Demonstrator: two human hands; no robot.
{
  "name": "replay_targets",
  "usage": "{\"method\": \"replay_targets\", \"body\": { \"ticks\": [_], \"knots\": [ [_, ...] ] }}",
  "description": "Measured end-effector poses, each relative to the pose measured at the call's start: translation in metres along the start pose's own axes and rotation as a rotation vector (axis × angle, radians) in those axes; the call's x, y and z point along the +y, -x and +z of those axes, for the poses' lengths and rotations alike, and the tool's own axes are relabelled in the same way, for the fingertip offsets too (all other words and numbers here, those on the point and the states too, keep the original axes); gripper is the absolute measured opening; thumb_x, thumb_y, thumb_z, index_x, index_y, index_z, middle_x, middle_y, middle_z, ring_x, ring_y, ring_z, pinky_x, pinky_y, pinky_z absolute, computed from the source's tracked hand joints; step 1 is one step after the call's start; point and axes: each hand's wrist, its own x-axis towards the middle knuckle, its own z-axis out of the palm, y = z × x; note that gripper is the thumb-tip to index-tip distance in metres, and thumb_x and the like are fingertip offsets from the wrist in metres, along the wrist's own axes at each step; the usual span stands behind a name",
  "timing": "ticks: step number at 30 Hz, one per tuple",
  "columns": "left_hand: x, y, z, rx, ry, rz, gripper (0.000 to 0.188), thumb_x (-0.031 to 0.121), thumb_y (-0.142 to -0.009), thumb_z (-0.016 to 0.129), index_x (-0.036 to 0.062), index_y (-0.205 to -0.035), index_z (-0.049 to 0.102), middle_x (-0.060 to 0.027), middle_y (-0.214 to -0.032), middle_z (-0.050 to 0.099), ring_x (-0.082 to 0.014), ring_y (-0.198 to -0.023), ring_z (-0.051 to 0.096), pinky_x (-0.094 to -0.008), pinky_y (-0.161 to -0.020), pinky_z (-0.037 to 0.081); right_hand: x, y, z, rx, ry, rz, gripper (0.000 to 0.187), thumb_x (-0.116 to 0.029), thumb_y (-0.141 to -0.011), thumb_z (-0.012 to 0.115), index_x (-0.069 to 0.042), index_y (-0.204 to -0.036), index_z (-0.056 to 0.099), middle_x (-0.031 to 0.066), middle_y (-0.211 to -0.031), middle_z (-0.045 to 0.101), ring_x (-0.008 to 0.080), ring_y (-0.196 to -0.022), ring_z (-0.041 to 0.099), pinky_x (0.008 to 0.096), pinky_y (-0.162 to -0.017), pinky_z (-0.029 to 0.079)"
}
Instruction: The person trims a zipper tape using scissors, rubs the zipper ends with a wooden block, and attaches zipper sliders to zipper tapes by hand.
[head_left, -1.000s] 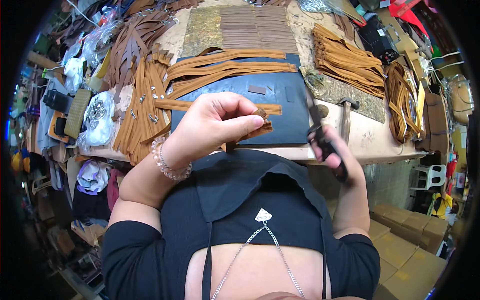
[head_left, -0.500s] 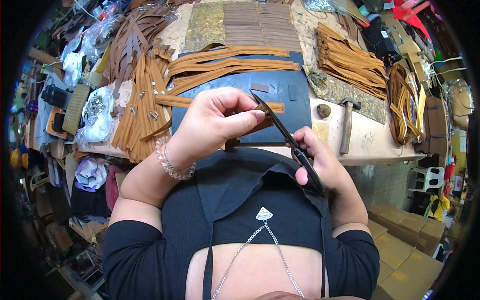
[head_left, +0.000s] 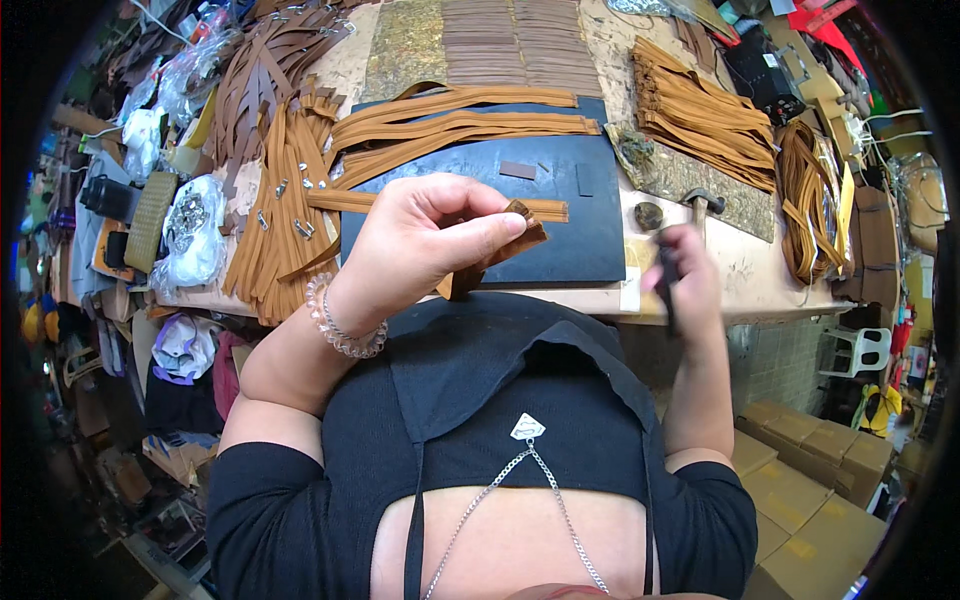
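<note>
A brown strip (head_left: 528,242) is pinched between the thumb and fingers of the left hand (head_left: 445,232), held above the near part of the dark mat (head_left: 470,170) that lies on the worktop (head_left: 750,285). In the right hand (head_left: 695,285), well apart from it, scissors (head_left: 668,285) are gripped by curled fingers; both are blurred, so the set of the blades cannot be told. The handle of the hammer (head_left: 704,200) is largely covered by the right hand, and a round dark stone (head_left: 648,215) is seen just beside its head. Part of a tan zip strip (head_left: 545,210) laid across the mat is hidden by the left hand. Farther back, more zip strips (head_left: 470,128) are stretched over the mat, a small dark brown rectangle (head_left: 517,170) being left bare before them. To the left, a heap of tan strips (head_left: 285,225) is strewn with metal pieces (head_left: 304,229), and a clear plastic bag (head_left: 195,230) is set beside it. The right side is crowded by a stacked bundle (head_left: 700,120), a looped hank (head_left: 803,215) and a black box (head_left: 765,80).
</note>
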Motion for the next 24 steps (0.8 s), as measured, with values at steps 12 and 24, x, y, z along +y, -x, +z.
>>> {"method": "replay_targets", "body": {
  "ticks": [12,24],
  "knots": [
    [0.005,0.003,0.003,-0.020,0.049,-0.008,0.009,0.008,-0.092,0.073,0.0009,-0.096,0.070,0.0003,-0.086,0.067,-0.0048,-0.074,0.060,-0.0195,-0.067,0.049,0.223,-0.028,-0.171,0.711,0.819,0.322,0.048,-0.029,-0.084,0.078,0.001,-0.117,0.059,0.0209,-0.103,0.066,0.0364,-0.094,0.065,0.0417,-0.087,0.051],
    [-0.001,0.000,0.012,-0.059,0.128,-0.050,0.010,0.003,-0.091,0.072,0.0017,-0.099,0.065,-0.0018,-0.088,0.069,-0.0069,-0.076,0.065,-0.0217,-0.070,0.055,-0.047,-0.017,0.062,-0.392,-0.649,-0.192,0.023,-0.011,-0.098,0.065,-0.003,-0.120,0.062,0.0060,-0.113,0.068,0.0131,-0.105,0.063,0.0286,-0.096,0.050]
  ]
}}
